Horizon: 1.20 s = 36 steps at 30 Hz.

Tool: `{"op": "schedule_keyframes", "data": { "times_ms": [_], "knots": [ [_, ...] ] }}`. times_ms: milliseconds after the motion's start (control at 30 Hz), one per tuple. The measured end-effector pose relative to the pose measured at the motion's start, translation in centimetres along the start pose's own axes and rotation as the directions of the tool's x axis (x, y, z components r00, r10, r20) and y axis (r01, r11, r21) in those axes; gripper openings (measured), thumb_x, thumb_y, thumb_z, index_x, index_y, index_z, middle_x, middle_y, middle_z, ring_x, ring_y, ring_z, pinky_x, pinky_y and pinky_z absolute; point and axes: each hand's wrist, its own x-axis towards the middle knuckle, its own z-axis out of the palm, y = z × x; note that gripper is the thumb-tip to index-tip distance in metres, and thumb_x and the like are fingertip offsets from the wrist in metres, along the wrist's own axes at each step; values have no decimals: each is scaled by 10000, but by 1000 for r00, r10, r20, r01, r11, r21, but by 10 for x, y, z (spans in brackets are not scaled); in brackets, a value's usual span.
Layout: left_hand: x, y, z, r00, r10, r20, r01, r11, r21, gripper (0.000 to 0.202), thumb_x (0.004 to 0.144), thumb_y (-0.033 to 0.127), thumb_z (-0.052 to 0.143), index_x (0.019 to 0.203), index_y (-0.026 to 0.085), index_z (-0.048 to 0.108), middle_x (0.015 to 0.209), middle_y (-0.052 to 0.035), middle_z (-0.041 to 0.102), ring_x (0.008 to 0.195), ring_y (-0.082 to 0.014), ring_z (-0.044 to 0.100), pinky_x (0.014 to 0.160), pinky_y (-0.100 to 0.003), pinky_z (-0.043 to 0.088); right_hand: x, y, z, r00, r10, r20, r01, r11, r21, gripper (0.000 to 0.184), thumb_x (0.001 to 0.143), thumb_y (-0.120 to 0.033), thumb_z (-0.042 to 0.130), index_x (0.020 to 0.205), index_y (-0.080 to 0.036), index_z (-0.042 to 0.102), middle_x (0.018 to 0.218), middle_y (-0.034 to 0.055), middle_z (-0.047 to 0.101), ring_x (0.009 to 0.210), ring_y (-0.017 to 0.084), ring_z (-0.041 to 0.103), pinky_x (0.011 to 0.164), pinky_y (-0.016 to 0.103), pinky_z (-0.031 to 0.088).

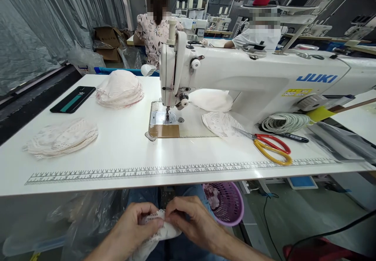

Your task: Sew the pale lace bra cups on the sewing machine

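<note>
Below the table's front edge, over my lap, both hands are on a white lace fabric piece (161, 231). My left hand (136, 227) pinches its lacy edge between thumb and fingers. Close beside it, my right hand (192, 220) pinches the same edge with its fingertips. Part of the cloth hangs down behind my left hand and is hidden there. On the table above stands a white sewing machine (235, 73), its presser foot (167, 114) over the needle plate. Another white lace piece (221, 124) lies right of the needle plate.
Stacked cup-shaped white pieces (120, 89), a lace stack (63, 137) and a black phone (73, 99) are on the left. Scissors (272, 147) and coiled cord (284, 123) lie right. A purple basket (232, 204) stands below the table. Two people sit beyond the machine.
</note>
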Motion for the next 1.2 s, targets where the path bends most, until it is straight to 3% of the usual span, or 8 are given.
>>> {"op": "schedule_keyframes", "data": {
  "times_ms": [300,600,900,1200],
  "knots": [
    [-9,11,4,1000,-15,-12,13,992,-125,481,553,564,759,665,114,633,567,30,507,542,-89,378,521,-202,269,-2,-3,1,997,-78,-27,79,997,18,138,873,-137,526,786,-146,633,801,53,620,739,125,572,652,198,414],
    [-5,-5,3,999,25,22,-25,1000,-7,498,608,605,684,685,118,611,567,31,472,535,-96,359,506,-217,248,-4,-4,3,987,161,-19,-160,986,50,57,820,-191,534,778,-167,564,633,-31,509,569,93,446,521,193,321],
    [-10,13,2,997,14,81,-17,999,47,483,629,595,669,694,122,597,582,23,477,553,-108,377,526,-228,275,-2,-1,5,971,239,-1,-229,929,291,74,794,-219,561,808,-158,522,655,-32,485,587,88,423,544,197,340],
    [-16,30,-5,993,83,81,-91,991,96,496,742,608,570,728,118,640,584,28,444,560,-105,339,520,-221,248,2,-12,-1,965,259,39,-254,890,379,166,780,-266,614,856,-155,518,698,-23,488,622,93,422,573,209,340]
  ]
}}
